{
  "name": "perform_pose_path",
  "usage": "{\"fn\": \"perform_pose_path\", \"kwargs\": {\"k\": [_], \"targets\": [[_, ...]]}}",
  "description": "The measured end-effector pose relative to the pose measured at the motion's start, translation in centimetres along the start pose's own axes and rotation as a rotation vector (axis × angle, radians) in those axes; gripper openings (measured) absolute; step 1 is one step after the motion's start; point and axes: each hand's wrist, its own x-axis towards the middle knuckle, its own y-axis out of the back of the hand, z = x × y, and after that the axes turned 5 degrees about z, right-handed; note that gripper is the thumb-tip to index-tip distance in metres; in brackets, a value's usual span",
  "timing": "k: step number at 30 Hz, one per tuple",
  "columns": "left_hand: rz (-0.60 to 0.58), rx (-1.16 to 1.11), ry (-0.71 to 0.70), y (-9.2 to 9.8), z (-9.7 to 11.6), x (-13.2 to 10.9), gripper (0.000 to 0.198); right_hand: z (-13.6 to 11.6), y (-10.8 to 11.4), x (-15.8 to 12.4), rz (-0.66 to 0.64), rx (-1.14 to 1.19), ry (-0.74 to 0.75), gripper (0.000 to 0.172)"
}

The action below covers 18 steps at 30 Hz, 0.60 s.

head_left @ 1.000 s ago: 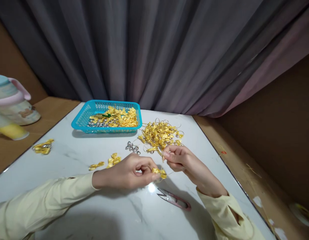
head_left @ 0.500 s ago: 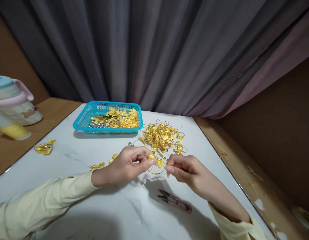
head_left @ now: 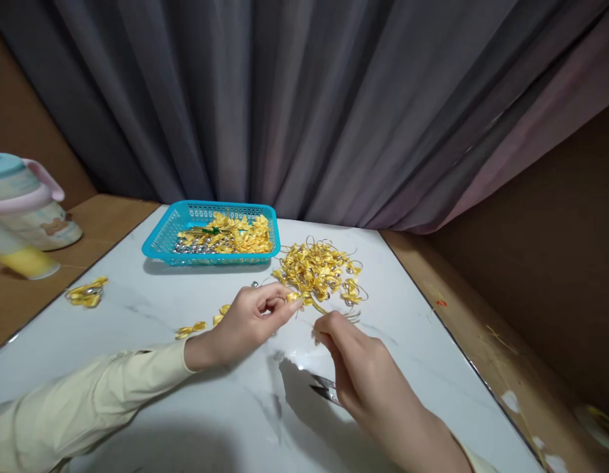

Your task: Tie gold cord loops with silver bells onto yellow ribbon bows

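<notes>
A yellow ribbon bow (head_left: 293, 297) is pinched between the thumb and index finger of my left hand (head_left: 252, 322), just in front of the pile. My right hand (head_left: 363, 378) is to its right, back of the hand up, fingers bent down and close together; whatever its fingertips hold is hidden. Gold cords (head_left: 324, 307) lie between the pile and my right hand. Beneath that hand the dark blades of small scissors (head_left: 326, 389) show, their handle covered. Yellow bows with gold loops and silver bells form a pile (head_left: 314, 266) behind both hands.
A blue basket (head_left: 159, 249) holding yellow bows, silver bells and gold ties stands at the back left. Loose bows (head_left: 87, 293) lie on the white tabletop (head_left: 151, 299) at left. Beyond the left edge are a large cup (head_left: 31, 203) and a yellow-filled container (head_left: 31, 259).
My right hand has turned palm down and moved nearer, now covering the scissors' handle. My left hand has shifted slightly up and left with the bow.
</notes>
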Motion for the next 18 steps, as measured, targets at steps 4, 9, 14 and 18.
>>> {"fn": "perform_pose_path", "kwargs": {"k": [4,9,14,18], "targets": [[0.018,-0.010,-0.004,-0.1,0.0,-0.2,0.023,-0.2,-0.9,-0.5,-0.033,-0.189,-0.029,0.055],[0.042,0.072,-0.051,-0.2,-0.1,-0.7,0.020,-0.8,-2.0,-0.3,0.010,-0.370,0.020,0.031],[0.065,0.133,-0.074,-0.4,0.1,-0.8,0.022,-1.1,-3.0,0.0,0.133,-0.558,0.088,0.023],[0.076,0.144,-0.079,-0.5,0.3,-0.9,0.023,-1.0,-3.1,0.1,0.118,-0.578,0.116,0.023]]}}
